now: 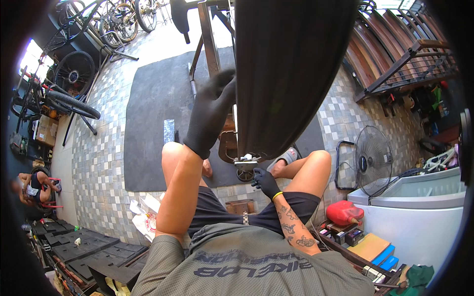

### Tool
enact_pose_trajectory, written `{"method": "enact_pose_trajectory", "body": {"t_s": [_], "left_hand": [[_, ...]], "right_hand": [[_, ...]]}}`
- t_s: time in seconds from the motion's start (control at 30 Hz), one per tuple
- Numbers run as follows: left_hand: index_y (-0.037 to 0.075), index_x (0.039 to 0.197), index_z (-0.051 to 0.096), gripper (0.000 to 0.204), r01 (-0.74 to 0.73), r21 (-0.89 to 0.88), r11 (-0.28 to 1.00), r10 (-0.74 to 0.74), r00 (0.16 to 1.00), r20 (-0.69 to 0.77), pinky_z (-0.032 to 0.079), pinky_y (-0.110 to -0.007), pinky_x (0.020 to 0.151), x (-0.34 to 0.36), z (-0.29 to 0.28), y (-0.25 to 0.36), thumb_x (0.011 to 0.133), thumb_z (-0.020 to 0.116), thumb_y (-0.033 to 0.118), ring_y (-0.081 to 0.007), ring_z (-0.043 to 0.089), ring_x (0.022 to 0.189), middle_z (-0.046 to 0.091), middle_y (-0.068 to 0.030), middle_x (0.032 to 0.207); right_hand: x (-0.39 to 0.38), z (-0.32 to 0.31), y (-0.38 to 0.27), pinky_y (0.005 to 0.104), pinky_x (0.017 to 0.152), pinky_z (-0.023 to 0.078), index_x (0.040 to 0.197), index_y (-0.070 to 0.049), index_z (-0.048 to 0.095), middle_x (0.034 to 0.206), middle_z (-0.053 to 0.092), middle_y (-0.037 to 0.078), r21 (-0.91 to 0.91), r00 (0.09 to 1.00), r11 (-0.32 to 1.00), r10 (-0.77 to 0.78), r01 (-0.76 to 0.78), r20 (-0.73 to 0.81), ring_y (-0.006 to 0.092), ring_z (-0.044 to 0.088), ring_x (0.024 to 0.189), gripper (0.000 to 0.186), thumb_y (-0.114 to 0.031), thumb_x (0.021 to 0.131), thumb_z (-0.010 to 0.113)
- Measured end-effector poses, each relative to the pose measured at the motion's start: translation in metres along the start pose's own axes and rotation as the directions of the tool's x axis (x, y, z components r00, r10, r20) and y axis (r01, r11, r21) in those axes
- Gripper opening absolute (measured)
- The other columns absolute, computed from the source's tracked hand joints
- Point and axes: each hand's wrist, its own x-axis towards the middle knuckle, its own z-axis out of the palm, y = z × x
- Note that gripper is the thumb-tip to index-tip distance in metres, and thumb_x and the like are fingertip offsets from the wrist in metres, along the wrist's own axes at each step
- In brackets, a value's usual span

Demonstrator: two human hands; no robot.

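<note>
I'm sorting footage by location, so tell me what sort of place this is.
Most likely a bicycle repair workshop: several bikes stand along the left side, and a big black tyre rises upright right beside the gloved left hand.

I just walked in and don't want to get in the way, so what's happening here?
A seated person is at a large black tyre that stands upright before them. The gloved left hand is raised at the tyre's left side, blurred, so contact is unclear. The gloved right hand is lower, its fingers next to a round dark part near the tyre's lower end.
</note>
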Motion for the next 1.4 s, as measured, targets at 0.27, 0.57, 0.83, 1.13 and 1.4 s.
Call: {"method": "enact_pose_trajectory", "body": {"t_s": [0.27, 0.57, 0.83, 1.13, 1.4], "left_hand": [[-0.009, 0.133, 0.062, 0.057, 0.233, -0.24, 0.942, -0.189, 0.963, 0.194, 0.055, -0.033, 0.095, 0.0, -0.002, -0.01, 0.102, 0.067, 0.038, -0.0197, 0.069, 0.105, 0.072, -0.0161, 0.116], [-0.008, 0.126, 0.066, 0.052, 0.184, -0.121, 0.975, -0.153, 0.961, 0.229, 0.055, -0.032, 0.092, 0.01, -0.005, -0.029, 0.101, 0.068, 0.037, -0.0178, 0.07, 0.101, 0.073, -0.0146, 0.11], [-0.007, 0.122, 0.069, 0.05, 0.105, 0.024, 0.994, -0.108, 0.969, 0.224, 0.054, -0.033, 0.087, 0.012, -0.009, -0.033, 0.1, 0.068, 0.038, -0.0176, 0.071, 0.097, 0.075, -0.0145, 0.104], [-0.006, 0.118, 0.073, 0.047, 0.052, 0.085, 0.995, -0.065, 0.985, 0.159, 0.054, -0.033, 0.086, 0.005, -0.007, -0.026, 0.099, 0.068, 0.037, -0.0217, 0.073, 0.094, 0.077, -0.0173, 0.102], [-0.003, 0.116, 0.075, 0.045, -0.009, 0.23, 0.973, -0.032, 0.984, 0.173, 0.052, -0.037, 0.083, 0.01, -0.012, -0.021, 0.097, 0.069, 0.038, -0.0271, 0.071, 0.091, 0.073, -0.0208, 0.098]], "right_hand": [[-0.009, -0.002, 0.002, 0.0255, 0.056, 0.053, 0.116, 0.002, 0.062, 0.086, 0.07, 0.008, -0.091, 0.987, 0.986, 0.129, -0.138, -0.092, 0.0163, 0.071, 0.067, 0.028, -0.018, 0.097, 0.062], [-0.016, -0.049, -0.061, 0.0345, 0.071, 0.052, 0.099, 0.003, 0.069, 0.079, 0.072, 0.012, -0.571, 0.845, 0.813, -0.384, 0.118, -0.372, 0.02, 0.069, 0.075, 0.042, -0.038, 0.095, 0.074], [-0.044, -0.042, -0.209, 0.0265, 0.073, 0.052, 0.105, 0.001, 0.073, 0.095, 0.072, 0.003, -0.174, 0.579, 0.727, -0.647, 0.664, -0.497, 0.0102, 0.063, 0.08, 0.018, -0.012, 0.093, 0.077], [-0.023, 0.016, -0.304, 0.0245, 0.072, 0.052, 0.106, -0.001, 0.077, 0.094, 0.077, 0.005, 0.189, 0.758, 0.747, -0.652, 0.638, 0.017, 0.0077, 0.066, 0.08, 0.018, -0.012, 0.091, 0.079], [-0.002, 0.007, -0.305, 0.0257, 0.076, 0.054, 0.108, 0.0, 0.078, 0.095, 0.077, 0.004, -0.08, 0.806, 0.804, -0.576, 0.589, 0.139, 0.0084, 0.067, 0.083, 0.02, -0.009, 0.09, 0.08]]}}
